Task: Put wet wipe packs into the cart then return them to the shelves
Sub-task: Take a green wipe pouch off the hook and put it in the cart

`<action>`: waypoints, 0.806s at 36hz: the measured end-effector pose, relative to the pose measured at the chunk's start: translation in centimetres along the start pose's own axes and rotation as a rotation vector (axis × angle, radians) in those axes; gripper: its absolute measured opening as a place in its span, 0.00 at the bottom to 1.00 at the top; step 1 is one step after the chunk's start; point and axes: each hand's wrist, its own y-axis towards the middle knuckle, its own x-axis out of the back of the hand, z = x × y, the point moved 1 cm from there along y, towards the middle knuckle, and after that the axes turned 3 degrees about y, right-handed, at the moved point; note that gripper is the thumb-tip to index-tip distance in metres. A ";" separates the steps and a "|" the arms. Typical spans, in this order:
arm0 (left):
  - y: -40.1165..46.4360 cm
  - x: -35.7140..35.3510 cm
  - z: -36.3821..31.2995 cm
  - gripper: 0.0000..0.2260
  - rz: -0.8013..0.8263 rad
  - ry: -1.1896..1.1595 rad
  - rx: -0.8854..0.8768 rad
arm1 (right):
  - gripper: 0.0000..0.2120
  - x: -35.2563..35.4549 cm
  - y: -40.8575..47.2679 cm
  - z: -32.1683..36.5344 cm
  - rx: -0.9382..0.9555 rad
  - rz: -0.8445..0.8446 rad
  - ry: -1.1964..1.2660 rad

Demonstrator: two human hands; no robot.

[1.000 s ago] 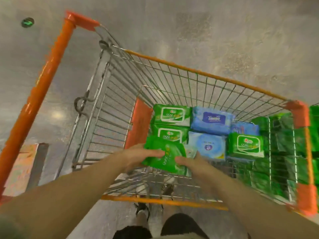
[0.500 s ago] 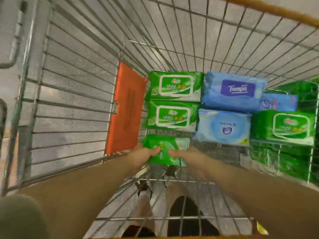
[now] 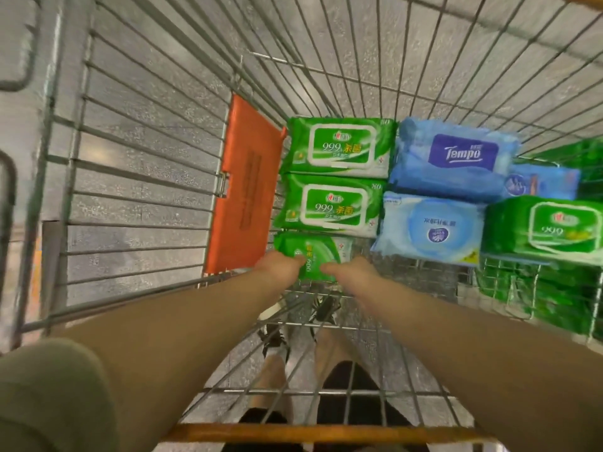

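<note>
Speckled grey floor point(image 3: 146, 132) gleams; green-stocked shelves point(image 3: 571, 305) at right.

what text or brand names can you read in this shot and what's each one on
"Tempo": dark label of the blue pack at the far right of the cart.
"999": far green pack, followed by Chinese characters.
"999": second green pack, same label.
"999", upside down: right green pack.
"999", sideways: small green pack under both hands.
Pale blue pack, orange flap: print too blurred.

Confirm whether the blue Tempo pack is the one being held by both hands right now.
No: the left hand and right hand grip a small green pack; the Tempo pack lies untouched beyond.
</note>
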 end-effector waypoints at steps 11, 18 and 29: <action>-9.4 5.7 -1.0 0.25 -0.075 0.184 -0.241 | 0.20 3.1 -8.8 3.1 0.204 -0.009 -0.382; -18.6 9.6 -0.5 0.12 -0.231 0.128 -0.652 | 0.14 6.1 -19.2 5.7 0.508 -0.303 -0.386; -28.9 15.5 3.8 0.28 -0.478 0.266 -0.910 | 0.24 7.5 -36.8 6.8 0.647 -0.575 -0.422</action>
